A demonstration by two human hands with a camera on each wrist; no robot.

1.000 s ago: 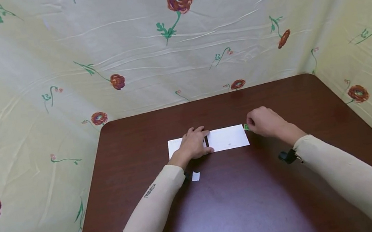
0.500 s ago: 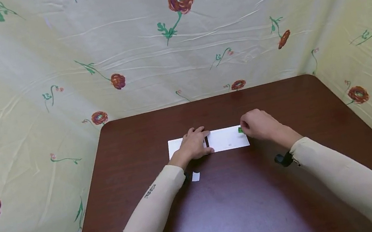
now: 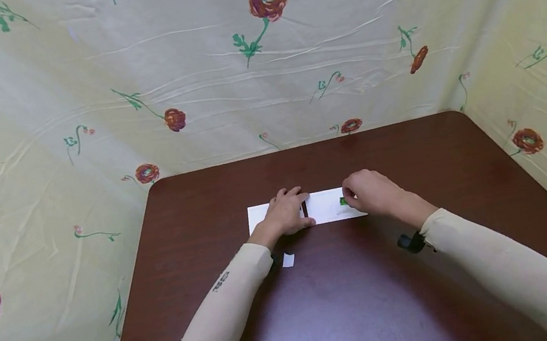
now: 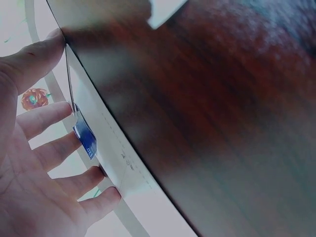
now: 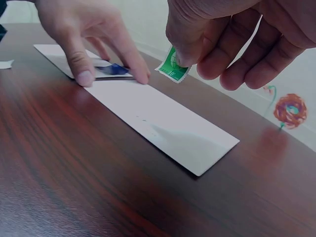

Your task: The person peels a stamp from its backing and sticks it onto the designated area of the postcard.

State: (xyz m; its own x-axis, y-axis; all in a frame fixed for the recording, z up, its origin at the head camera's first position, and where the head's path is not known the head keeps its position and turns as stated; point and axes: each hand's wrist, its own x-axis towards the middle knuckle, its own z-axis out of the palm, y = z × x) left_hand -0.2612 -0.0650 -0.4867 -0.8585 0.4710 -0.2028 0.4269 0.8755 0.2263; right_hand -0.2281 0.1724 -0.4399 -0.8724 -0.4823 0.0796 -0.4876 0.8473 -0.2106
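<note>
Two white envelopes lie end to end with a narrow dark gap between them. My left hand (image 3: 284,214) covers much of the left envelope (image 3: 257,213), its fingers spread and its thumb and fingertip at the near end of the right envelope (image 5: 163,123). Beneath that hand, a blue stamp (image 4: 86,139) shows on the left envelope. My right hand (image 3: 374,193) pinches a green stamp (image 5: 173,68) with a scalloped edge between thumb and finger. The stamp hangs over the right envelope, which bears faint small marks.
A small white scrap of paper (image 3: 288,260) lies on the dark brown table (image 3: 329,317), near the left wrist. Flower-patterned sheeting (image 3: 219,95) rises behind the table and at its sides.
My right hand has moved left and slightly nearer, carrying the green stamp from beyond the right envelope's end to over its surface. The left hand has stayed in place.
</note>
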